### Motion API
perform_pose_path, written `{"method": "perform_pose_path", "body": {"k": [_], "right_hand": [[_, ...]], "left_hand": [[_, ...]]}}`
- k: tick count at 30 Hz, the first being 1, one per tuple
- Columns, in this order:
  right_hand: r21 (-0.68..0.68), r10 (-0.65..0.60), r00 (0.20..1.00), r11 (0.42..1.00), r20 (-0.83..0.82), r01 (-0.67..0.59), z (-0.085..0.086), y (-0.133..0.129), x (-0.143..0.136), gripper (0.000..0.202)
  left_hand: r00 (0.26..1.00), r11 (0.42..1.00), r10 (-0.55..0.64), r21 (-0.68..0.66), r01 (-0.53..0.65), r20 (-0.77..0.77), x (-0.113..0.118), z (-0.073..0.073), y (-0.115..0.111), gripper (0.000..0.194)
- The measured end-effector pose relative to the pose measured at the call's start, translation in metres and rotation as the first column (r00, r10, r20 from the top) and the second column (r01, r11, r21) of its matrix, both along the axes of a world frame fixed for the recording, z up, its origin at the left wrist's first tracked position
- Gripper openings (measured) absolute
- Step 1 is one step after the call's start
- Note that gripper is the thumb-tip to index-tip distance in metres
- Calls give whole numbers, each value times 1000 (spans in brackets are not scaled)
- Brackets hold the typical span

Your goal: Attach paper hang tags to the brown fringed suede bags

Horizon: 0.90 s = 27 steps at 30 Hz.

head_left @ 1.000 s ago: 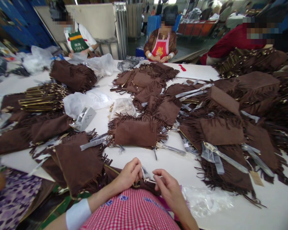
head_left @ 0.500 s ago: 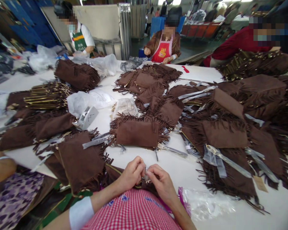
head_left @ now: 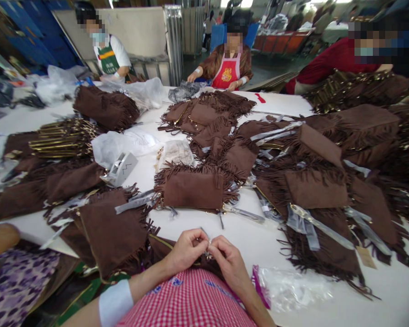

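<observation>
My left hand (head_left: 190,247) and my right hand (head_left: 226,255) meet at the table's front edge, just above the red checked apron (head_left: 191,302). Both have their fingertips pinched together, nearly touching. Between them is something small and pale, too small to name. Under and behind my hands lies a brown bag with a gold zipper (head_left: 162,240), partly hidden by my left hand and the apron. Straight ahead lies a fringed brown pouch (head_left: 194,190) with a wrapped strap at its right corner.
Many fringed brown bags (head_left: 315,188) cover the right; others (head_left: 114,229) lie left. A white tape dispenser (head_left: 121,169) stands beside a plastic bag (head_left: 114,147). Clear plastic (head_left: 293,288) lies right of my hands. Several people work around the table; a person's arm (head_left: 2,240) shows at left.
My left hand has shifted slightly, its fingers drawn closer to the right fingertips. The person in the red apron has stretched an arm out sideways. The whole view has shifted slightly.
</observation>
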State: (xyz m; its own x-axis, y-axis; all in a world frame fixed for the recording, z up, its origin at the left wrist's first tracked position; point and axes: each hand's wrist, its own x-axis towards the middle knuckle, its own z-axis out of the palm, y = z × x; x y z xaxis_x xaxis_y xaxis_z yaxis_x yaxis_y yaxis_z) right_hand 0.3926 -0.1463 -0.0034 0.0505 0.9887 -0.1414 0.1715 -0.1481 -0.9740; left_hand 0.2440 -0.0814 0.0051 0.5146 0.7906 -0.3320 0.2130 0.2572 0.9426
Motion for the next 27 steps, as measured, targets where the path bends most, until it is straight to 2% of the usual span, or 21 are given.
{"method": "perform_pose_path", "body": {"k": [6, 8, 11, 15, 19, 21, 23, 27], "right_hand": [[33, -40, 997, 999, 72, 38, -4, -1, 1, 28], [30, -66, 995, 998, 76, 64, -6, -1, 0, 27], [25, -79, 989, 997, 123, 76, -9, 1, -1, 25], [-1, 60, 963, 998, 265, -62, 0, 3, 4, 23], [-116, 269, 898, 963, 347, -243, 16, -2, 16, 2], [-152, 353, 855, 936, 380, -319, 24, -5, 21, 10], [-161, 381, 805, 924, 455, -346, 30, -7, 23, 17], [-211, 375, 709, 926, 597, -313, 34, -10, 24, 20]], "left_hand": [[1000, 1000, 2, 20, -3, 14, -1, -6, 2, 12], [998, 999, 1, -40, 1, 59, -2, -8, 2, 15], [984, 979, -3, -202, 39, 177, -2, -9, 2, 25], [956, 935, 49, -349, 58, 289, -3, -10, 2, 29], [932, 892, 126, -450, 43, 340, -4, -10, 3, 25], [919, 869, 149, -492, 54, 364, -4, -11, 4, 25], [907, 844, 153, -529, 86, 392, -5, -11, 6, 26], [887, 811, 156, -569, 136, 434, -7, -11, 9, 27]]}}
